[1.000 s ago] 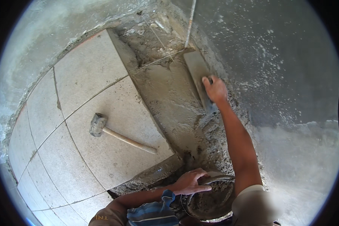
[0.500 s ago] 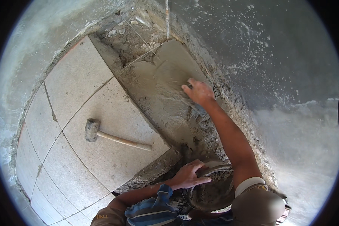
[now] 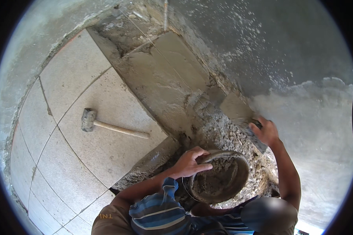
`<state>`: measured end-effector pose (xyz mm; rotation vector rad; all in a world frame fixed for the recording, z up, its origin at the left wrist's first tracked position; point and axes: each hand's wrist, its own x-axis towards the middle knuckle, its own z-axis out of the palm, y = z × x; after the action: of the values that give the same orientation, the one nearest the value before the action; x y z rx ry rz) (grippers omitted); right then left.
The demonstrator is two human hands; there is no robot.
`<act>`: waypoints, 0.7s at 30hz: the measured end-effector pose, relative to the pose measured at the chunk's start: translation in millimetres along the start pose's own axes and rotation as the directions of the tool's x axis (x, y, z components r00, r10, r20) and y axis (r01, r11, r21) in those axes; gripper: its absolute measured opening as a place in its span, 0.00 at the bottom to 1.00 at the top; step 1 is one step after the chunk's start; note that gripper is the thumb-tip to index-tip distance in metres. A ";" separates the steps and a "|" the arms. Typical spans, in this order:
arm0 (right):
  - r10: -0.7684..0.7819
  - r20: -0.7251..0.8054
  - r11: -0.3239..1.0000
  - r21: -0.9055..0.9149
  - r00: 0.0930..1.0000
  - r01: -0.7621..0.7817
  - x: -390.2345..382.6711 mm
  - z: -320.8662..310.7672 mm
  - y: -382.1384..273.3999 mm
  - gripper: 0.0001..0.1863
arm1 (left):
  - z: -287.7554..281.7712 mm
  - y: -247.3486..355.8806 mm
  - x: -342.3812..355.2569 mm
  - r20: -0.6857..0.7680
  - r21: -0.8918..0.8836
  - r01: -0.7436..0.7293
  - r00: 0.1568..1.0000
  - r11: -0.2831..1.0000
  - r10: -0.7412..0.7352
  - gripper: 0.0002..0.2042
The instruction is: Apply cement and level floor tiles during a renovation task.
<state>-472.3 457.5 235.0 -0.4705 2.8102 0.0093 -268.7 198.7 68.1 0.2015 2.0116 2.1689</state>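
Note:
My right hand (image 3: pixel 267 132) is at the foot of the right wall, its fingers wrapped round the dark handle of a trowel (image 3: pixel 255 139) smeared with wet mortar. My left hand (image 3: pixel 190 162) grips the near-left rim of a round bucket (image 3: pixel 246 172), thumb over the edge. Some grey mortar (image 3: pixel 215 184) lies inside the bucket. Beyond my hands a smoothed bed of wet mortar (image 3: pixel 164 70) runs between the laid tiles and the wall. Close to the bucket its surface turns rough and crumbly.
Large beige tiles (image 3: pixel 82 156) cover the floor on the left, and a mallet (image 3: pixel 89 119) with a wooden handle lies on them. A thin string (image 3: pixel 176 72) stretches over the mortar bed. Concrete wall (image 3: pixel 302 117) bounds the right; rubble (image 3: pixel 125 25) fills the far corner.
My right hand has moved from over the mortar bed back and right to the wall's foot, where the trowel shows more clearly. My left hand stays at the bucket, which is now more in view.

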 end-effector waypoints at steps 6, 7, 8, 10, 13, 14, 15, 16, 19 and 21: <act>0.149 0.122 0.975 0.148 0.981 -0.167 -163.2 -65.0 -17.7 0.19 | 2.5 2.8 8.5 0.171 -0.235 0.098 0.984 0.967 -0.058 0.24; 0.140 0.139 0.962 0.216 0.980 -0.168 -188.9 -60.7 -18.2 0.20 | 8.0 4.4 8.2 0.161 -0.298 0.134 0.983 0.945 -0.089 0.24; 0.182 0.158 0.952 0.219 0.971 -0.214 -208.3 -56.1 -18.2 0.20 | 13.1 6.6 6.7 0.152 -0.356 0.174 0.980 0.918 -0.127 0.24; 0.212 0.288 0.973 -0.148 0.934 -0.175 -239.5 -43.8 -18.1 0.21 | 23.4 15.7 8.8 0.225 -0.436 0.220 0.966 0.873 -0.132 0.23; 0.361 0.267 0.867 -0.450 0.894 -0.215 -247.3 -1.5 -15.0 0.20 | 44.7 24.1 5.9 0.197 -0.433 0.220 0.969 0.874 -0.146 0.22; 0.412 0.286 0.865 -0.420 0.865 -0.273 -240.2 21.8 -6.1 0.20 | 48.2 29.2 9.0 0.230 -0.431 0.235 0.962 0.871 -0.145 0.22; 0.479 0.339 0.857 -0.379 0.810 -0.349 -226.7 47.8 -4.3 0.20 | 50.7 39.7 13.5 0.226 -0.405 0.204 0.967 0.891 -0.119 0.22; 0.459 0.379 0.881 -0.314 0.803 -0.355 -216.0 80.6 -7.7 0.20 | 55.2 46.9 16.3 0.218 -0.380 0.170 0.972 0.909 -0.090 0.23; 0.351 0.314 0.936 -0.140 0.882 -0.323 -216.6 130.0 -40.9 0.21 | 59.8 40.1 14.5 0.255 -0.389 0.245 0.955 0.888 -0.153 0.22; 0.371 0.385 0.924 -0.065 0.845 -0.376 -224.4 112.4 -50.8 0.22 | 54.7 40.9 6.3 0.237 -0.318 0.207 0.962 0.925 -0.133 0.22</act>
<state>-221.3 486.8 193.4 0.0895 2.4533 0.1508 -264.5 250.4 113.0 0.1897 1.4558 2.2322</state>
